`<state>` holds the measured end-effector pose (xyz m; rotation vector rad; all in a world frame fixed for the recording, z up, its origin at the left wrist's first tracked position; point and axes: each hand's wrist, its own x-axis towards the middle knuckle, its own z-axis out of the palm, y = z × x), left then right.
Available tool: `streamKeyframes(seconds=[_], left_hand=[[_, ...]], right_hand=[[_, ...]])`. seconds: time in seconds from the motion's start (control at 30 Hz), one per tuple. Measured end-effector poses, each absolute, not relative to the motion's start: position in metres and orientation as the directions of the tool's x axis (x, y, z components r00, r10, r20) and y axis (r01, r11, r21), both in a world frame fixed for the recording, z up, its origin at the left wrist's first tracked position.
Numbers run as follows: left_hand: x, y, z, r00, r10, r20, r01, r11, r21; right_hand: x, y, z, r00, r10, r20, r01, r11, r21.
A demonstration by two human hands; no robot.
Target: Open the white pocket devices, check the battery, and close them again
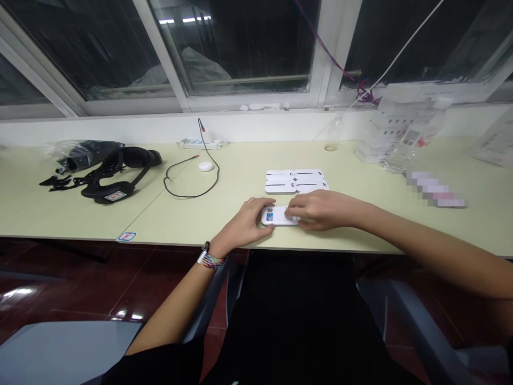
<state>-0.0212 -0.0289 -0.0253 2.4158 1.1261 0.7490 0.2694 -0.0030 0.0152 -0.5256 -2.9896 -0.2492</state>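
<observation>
Fingers (262, 206) pinch small white stickered box (276, 215).

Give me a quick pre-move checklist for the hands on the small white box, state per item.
1. Left hand on small white box: ok, fingers at its left end.
2. Right hand on box: ok, covers its right end.
3. Box flat on table: ok, near the front edge.
4. Flat white cards apart from box: ok, just behind it.
5. Black cable away from hands: ok, off to the left.
6. Firmness of grip: cannot tell.
</observation>
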Motion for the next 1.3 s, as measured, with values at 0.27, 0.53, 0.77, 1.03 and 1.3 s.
streamKeyframes(seconds=[0.27, 0.53, 0.77, 1.03, 1.3], left_hand=[[-0.021, -0.029, -0.025, 0.54, 0.787, 0.298, 0.578, -0.605, 0.548], [-0.02, -0.03, -0.022, 0.539, 0.786, 0.302, 0.572, -0.605, 0.553], [-0.023, -0.028, -0.027, 0.543, 0.786, 0.296, 0.575, -0.605, 0.55], [-0.024, -0.028, -0.027, 0.555, 0.778, 0.295, 0.558, -0.611, 0.561], [-0.026, -0.024, -0.03, 0.548, 0.784, 0.292, 0.56, -0.603, 0.567]], right_hand=[[0.261, -0.01, 0.028, -0.942, 0.335, -0.004, 0.327, 0.922, 0.207], [0.253, -0.015, 0.03, -0.94, 0.331, -0.079, 0.29, 0.902, 0.32], [0.245, -0.021, 0.031, -0.95, 0.304, -0.075, 0.254, 0.89, 0.379], [0.244, -0.024, 0.023, -0.948, 0.304, -0.093, 0.237, 0.871, 0.431], [0.242, -0.024, 0.02, -0.948, 0.302, -0.104, 0.224, 0.862, 0.455]])
